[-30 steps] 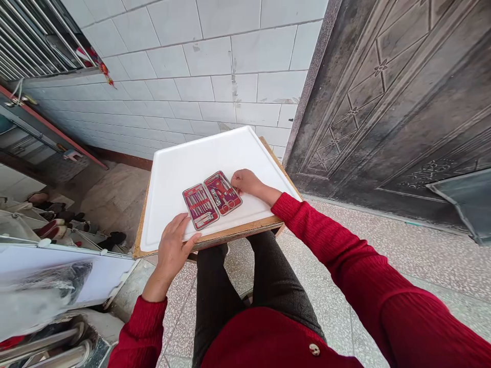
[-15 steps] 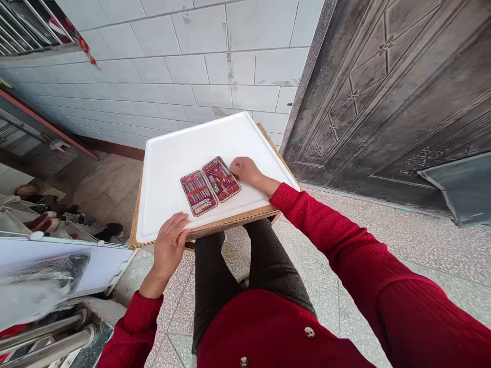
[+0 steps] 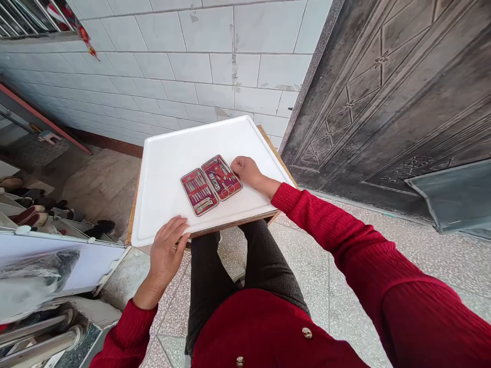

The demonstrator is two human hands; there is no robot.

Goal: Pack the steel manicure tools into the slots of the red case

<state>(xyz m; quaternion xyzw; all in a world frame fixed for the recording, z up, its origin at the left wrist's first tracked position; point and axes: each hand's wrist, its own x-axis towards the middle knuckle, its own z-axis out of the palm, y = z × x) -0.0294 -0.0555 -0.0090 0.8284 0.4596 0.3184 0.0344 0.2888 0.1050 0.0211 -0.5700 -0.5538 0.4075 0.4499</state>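
Bending both arms over the small wooden table (image 3: 271, 144), the person in the red sweater (image 3: 264, 327) has a white board (image 3: 172, 153) laid on its top. An open manicure case (image 3: 209, 185) lies on that board, toward the near edge and between the two hands, its two halves spread side by side. From where I stand I make out scissors (image 3: 228, 190) in the right half and a row of slim metal tools (image 3: 197, 186) in the left. The right hand (image 3: 246, 169) is curled by the right half's outer edge; whether the fingertips pinch anything, I can't tell. The left hand (image 3: 166, 248) rests over the board's near edge, thumb apart from extended fingers, grasping nothing I can see.
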